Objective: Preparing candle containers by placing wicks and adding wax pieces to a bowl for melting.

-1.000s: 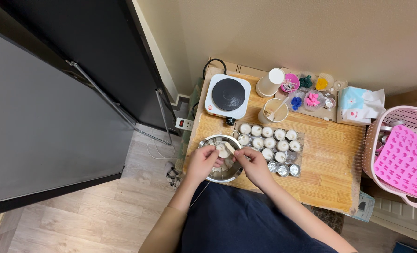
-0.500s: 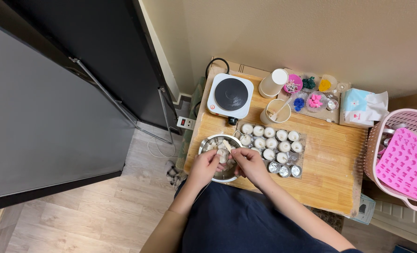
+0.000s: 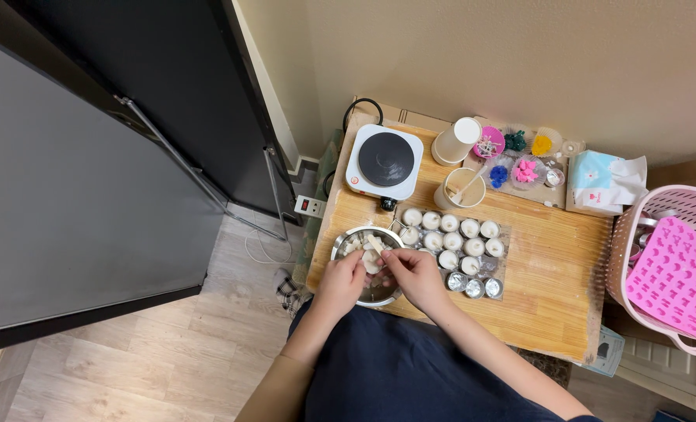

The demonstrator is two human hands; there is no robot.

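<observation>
A steel bowl [image 3: 346, 244] with several white wax pieces sits at the near left corner of the wooden table [image 3: 551, 273]. Both hands hover over it. My left hand [image 3: 342, 281] and my right hand [image 3: 412, 275] pinch the same white wax piece [image 3: 372, 262] between their fingertips above the bowl. Just right of the bowl lie rows of white tealight candles [image 3: 451, 234] and a few empty foil cups [image 3: 474, 287] on a clear sheet.
A white single-burner hot plate [image 3: 385, 160] stands at the back left, two paper cups [image 3: 456, 187] beside it. Small dishes of coloured bits [image 3: 520, 156], a tissue pack [image 3: 598, 180] and a pink basket with a pink mould [image 3: 680, 270] sit to the right. A dark cabinet [image 3: 90, 156] fills the left.
Both hands drew slightly toward me over the bowl, still pinching a wax piece. The camera shifted a little.
</observation>
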